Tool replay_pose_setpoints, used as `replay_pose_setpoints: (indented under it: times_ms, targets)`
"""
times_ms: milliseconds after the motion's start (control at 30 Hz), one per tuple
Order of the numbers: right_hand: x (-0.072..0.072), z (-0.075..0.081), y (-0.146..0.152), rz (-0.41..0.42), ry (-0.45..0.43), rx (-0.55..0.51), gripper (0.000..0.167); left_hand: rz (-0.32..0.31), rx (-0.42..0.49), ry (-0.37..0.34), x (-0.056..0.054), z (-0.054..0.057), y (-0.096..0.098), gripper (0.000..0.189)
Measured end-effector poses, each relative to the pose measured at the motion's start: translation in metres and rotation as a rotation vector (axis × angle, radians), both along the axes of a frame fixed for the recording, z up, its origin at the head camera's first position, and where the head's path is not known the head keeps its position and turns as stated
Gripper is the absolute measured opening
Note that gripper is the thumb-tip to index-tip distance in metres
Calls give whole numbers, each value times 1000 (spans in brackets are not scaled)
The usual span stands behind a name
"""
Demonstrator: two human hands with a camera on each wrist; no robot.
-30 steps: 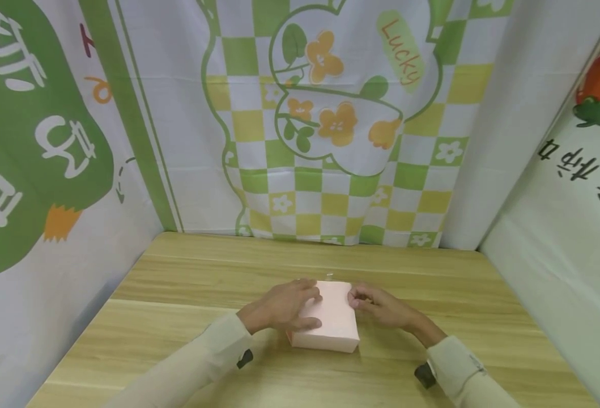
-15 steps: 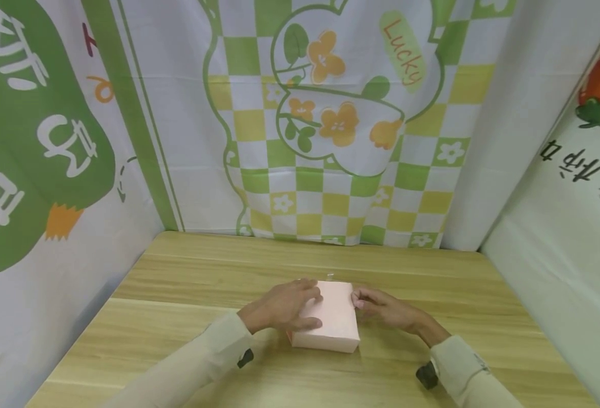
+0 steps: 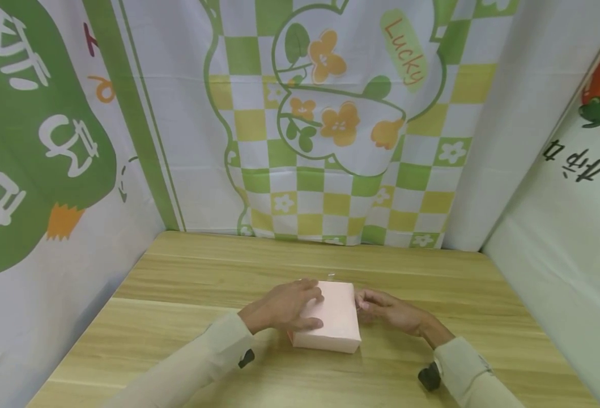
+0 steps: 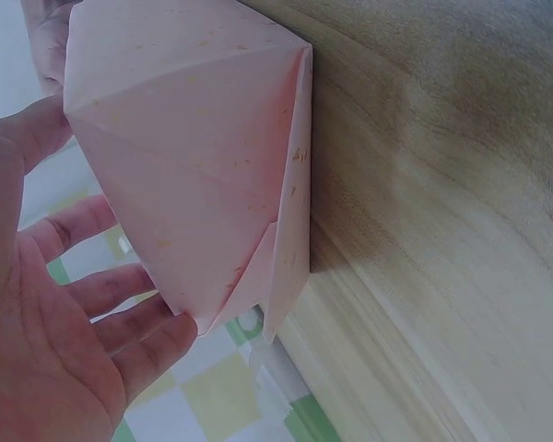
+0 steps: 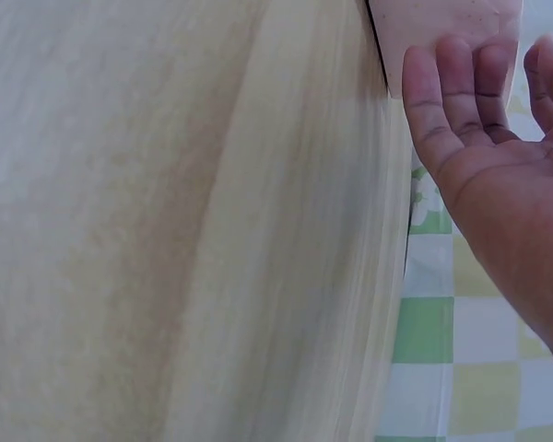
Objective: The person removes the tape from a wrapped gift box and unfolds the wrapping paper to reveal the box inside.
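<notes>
A box-shaped packet in pale pink paper [image 3: 332, 314] lies on the wooden table. My left hand [image 3: 286, 306] rests over its left part, thumb and fingers spread out along the top edge. In the left wrist view, the paper at the near end [image 4: 184, 175] is folded into slanting flaps, with a gap under one fold. Beside the packet's right edge is my right hand [image 3: 391, 311], its thumb and index finger near each other. The right wrist view shows its other fingers [image 5: 429, 101] lightly bent, tips overlapping the pink side [image 5: 396, 28].
Just beyond the packet a small clear strip [image 3: 331, 276] stands out from the table top [image 3: 203, 266]. A checkered cloth [image 3: 335, 204] hangs behind the table. Printed cloth walls rise at left and right.
My right hand has slid slightly right, from over the packet's right edge to beside it. The left hand and the packet have stayed nearly still.
</notes>
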State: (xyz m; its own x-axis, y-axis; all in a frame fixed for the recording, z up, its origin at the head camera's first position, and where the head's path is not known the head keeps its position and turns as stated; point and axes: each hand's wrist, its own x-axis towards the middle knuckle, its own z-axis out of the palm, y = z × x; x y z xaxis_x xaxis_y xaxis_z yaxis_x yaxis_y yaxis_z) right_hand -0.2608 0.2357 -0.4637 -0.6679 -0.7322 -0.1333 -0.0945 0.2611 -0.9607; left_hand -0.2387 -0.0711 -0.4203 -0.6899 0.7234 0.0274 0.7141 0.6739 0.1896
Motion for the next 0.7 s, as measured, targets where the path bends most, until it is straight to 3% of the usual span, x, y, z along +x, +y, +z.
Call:
replay_pose_setpoints:
  times_ms: [233,367,567,700]
  targets:
    - [0,-3,6,-14,-20,-25,26,3,4,-7,0,-1,0,49]
    - [3,-1,11,-47,58,-32,27,4,12,-1,0,-4,0,50]
    - [8,4,13,-237,264,18,29,35,42,28,6,-8,-2,51]
    - [15,12,6,-419,364,12,27,67,46,105,11,-11,-1,52]
